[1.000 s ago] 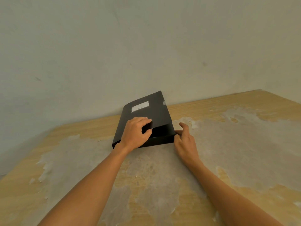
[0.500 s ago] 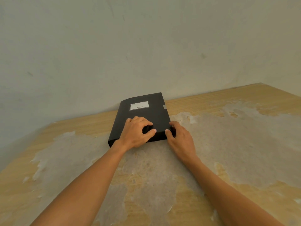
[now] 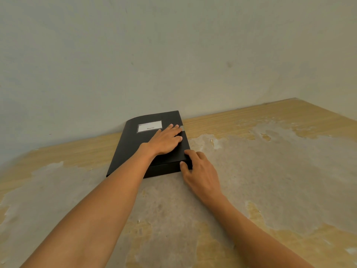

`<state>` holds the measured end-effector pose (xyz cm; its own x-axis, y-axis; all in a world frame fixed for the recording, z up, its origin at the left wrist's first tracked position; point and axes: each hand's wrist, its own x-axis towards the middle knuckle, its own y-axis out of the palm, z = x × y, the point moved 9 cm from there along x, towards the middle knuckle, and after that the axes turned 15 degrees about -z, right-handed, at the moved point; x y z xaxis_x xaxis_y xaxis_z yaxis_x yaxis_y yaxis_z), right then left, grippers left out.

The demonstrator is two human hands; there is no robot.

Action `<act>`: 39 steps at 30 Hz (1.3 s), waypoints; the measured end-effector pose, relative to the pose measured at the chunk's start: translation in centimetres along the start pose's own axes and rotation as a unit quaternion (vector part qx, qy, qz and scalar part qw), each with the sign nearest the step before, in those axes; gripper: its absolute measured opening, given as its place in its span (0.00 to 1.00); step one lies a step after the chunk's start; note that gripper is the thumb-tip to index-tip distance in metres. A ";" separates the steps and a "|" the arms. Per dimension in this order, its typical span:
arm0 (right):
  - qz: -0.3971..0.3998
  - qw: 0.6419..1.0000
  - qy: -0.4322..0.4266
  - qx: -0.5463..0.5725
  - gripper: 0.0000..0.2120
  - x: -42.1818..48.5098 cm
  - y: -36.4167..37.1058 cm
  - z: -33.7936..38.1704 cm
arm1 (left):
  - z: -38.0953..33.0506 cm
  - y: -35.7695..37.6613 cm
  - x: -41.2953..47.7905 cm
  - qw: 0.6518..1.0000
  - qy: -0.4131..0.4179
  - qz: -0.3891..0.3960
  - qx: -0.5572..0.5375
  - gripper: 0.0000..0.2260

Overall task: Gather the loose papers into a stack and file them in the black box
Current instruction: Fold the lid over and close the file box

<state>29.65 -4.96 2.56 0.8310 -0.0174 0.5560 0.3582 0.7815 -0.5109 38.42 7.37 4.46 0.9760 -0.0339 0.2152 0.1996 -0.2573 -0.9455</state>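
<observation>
Left hand (image 3: pixel 166 141) now further up lid than half second ago, moved from near edge toward white rectangular label (image 3: pixel 149 126); palm flat, fingers spread, grip released, pressing down on flat black rectangular file box (image 3: pixel 133 146). Right hand (image 3: pixel 201 171) at box's near right corner, thumb on front edge, fingers curled against side; touching, not clenched around it. Box shut, lying flat on worn wooden worktop (image 3: pixel 270 171) with peeling grey patches, far end close to pale wall (image 3: pixel 173 55). Loose papers not visible.
</observation>
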 end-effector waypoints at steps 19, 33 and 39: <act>-0.005 1.000 -0.011 -0.028 0.23 0.2 0.5 0.2 | 0.3 1.8 1.8 1.000 0.000 -0.002 0.011 0.23; 0.015 1.000 -0.007 -0.014 0.22 -0.1 0.4 0.5 | -1.3 -1.4 -3.4 0.992 -0.030 -0.090 0.080 0.18; 0.072 0.995 0.042 0.054 0.30 -0.8 -0.3 0.3 | -0.2 -5.5 -8.8 0.992 -0.069 -0.102 0.011 0.22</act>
<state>28.80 -4.96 2.48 0.9050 0.0504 0.4224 0.1886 0.8425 -0.5046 28.71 8.87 7.78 0.9175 0.1501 0.3684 0.3945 -0.2247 -0.8910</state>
